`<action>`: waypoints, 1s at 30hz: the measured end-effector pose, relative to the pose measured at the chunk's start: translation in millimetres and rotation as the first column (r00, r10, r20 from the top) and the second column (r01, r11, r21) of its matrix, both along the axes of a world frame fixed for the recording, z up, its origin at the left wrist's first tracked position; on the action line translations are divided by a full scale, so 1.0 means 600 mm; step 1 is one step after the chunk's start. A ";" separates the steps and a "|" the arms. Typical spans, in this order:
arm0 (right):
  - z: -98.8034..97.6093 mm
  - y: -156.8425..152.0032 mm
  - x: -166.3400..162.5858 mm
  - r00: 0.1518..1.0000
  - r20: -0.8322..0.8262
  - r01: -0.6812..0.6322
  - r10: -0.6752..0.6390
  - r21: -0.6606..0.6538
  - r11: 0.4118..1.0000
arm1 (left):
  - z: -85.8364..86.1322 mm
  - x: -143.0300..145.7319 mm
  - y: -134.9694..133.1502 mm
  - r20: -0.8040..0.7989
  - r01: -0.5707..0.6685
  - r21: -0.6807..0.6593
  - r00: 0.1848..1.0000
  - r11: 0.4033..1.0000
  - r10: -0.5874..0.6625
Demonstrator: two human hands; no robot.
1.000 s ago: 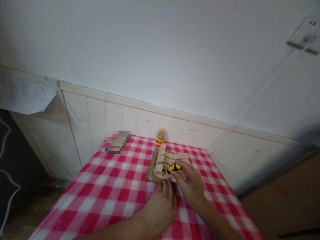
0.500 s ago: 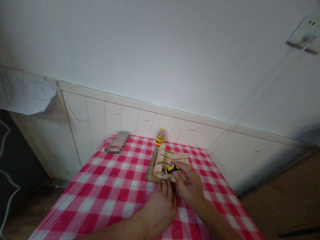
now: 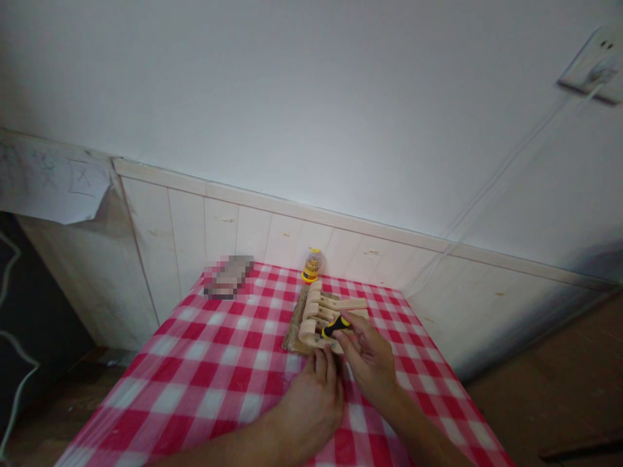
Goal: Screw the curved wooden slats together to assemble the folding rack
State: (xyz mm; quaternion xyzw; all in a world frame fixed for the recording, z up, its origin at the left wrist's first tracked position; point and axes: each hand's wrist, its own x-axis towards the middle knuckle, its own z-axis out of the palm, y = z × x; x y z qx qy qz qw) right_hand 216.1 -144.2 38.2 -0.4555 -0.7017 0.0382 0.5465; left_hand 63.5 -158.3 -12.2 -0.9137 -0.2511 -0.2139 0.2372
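Observation:
My right hand (image 3: 370, 353) grips a yellow-and-black screwdriver (image 3: 335, 325), tilted with its tip toward the lower left. The tip meets, or nearly meets, a small dark screw spot at the near end of a pale wooden piece with curled ends (image 3: 309, 332); the exact contact is too small to tell. Several such curved parts and flat slats stand in a row here. Fingers bent and close together, my left hand (image 3: 314, 392) holds the near edge of the wooden piece; its thumb is hidden. Under the wood lies a brownish flat board or packet (image 3: 294, 331).
A red-and-white checked cloth (image 3: 204, 370) covers the table. Behind the wood stands a clear bottle-shaped case with a yellow base (image 3: 312, 267), by the white panelled wall (image 3: 253, 227). A blurred-out flat object (image 3: 228, 277) lies at the back left. A cable hangs from a wall socket (image 3: 591, 68).
The screwdriver handle has turned in my right fingers, showing more black now, and its angle has shifted slightly. My left hand and the wooden piece stay in place.

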 end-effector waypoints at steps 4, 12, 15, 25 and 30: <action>-0.003 0.002 0.001 1.000 -0.008 0.009 -0.009 0.003 1.000 | 0.000 0.000 -0.001 -0.001 -0.003 0.010 1.000 1.000 0.003; -0.003 -0.005 -0.004 0.999 -0.003 -0.047 0.047 -0.010 0.999 | -0.008 0.003 0.000 -0.011 -0.022 0.019 1.000 1.000 0.022; -0.004 -0.010 -0.007 0.998 -0.017 -0.059 0.058 -0.042 0.997 | -0.011 0.003 -0.002 -0.020 -0.035 0.006 0.999 0.999 0.035; -0.014 -0.002 -0.001 0.997 -0.070 0.008 -0.012 -0.052 0.999 | -0.002 0.001 -0.003 -0.032 -0.019 -0.020 0.999 1.000 0.019; -0.015 -0.003 0.007 0.995 -0.086 0.042 -0.044 -0.025 0.999 | 0.003 -0.002 -0.001 -0.037 -0.008 -0.036 0.999 0.999 0.007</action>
